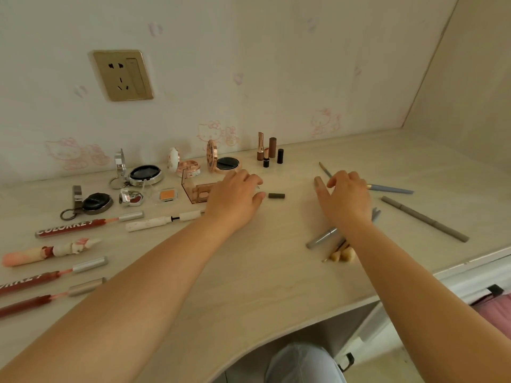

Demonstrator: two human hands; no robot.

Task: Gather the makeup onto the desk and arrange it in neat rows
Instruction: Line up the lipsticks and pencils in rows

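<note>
We see both forearms bare, no sleeves or jewellery, and a knee [304, 363] in pale blue fabric (possibly denim).

Both hands reach over pale desk [249, 272]. Left hand [235, 194] rests palm-down at rose-gold palette [199, 192], small dark cap [276, 195] just beside fingertips. Right hand [345, 199] covers blue pencil [392, 188]; grey pencil [424, 218] lies apart. Lipsticks [269, 152] stand near wall.

Pale wood desk [249, 272]: compacts [145, 174], lipsticks [269, 152], lip glosses [88, 223], pencils [424, 218] lying scattered.
</note>
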